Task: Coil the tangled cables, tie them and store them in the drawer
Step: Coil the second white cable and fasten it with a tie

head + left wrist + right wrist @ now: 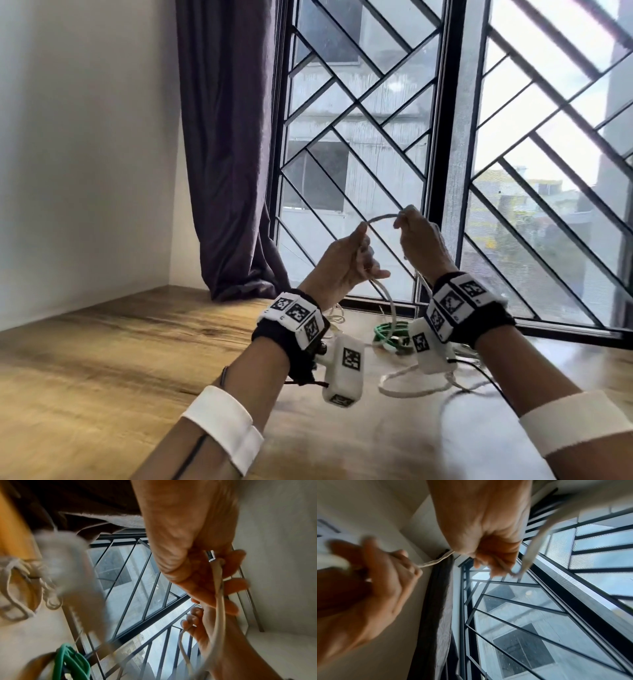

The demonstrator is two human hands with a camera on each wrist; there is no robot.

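Two hands (346,263), two cables (383,219)

Right hand (488,531) grips a white cable (436,561), fingers curled round it; the cable spans to the left hand (373,577), which pinches it; behind: dark curtain (436,615), barred window (539,615); view partly blurred.

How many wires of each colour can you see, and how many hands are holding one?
White cable held up in the air: 1
White cables lying on the wooden table: at least 1, tangled, exact number unclear
Green cable bundle: 1
Hands pinching the raised cable: 2, left hand and right hand
Total: at least 3 cables, 2 hands
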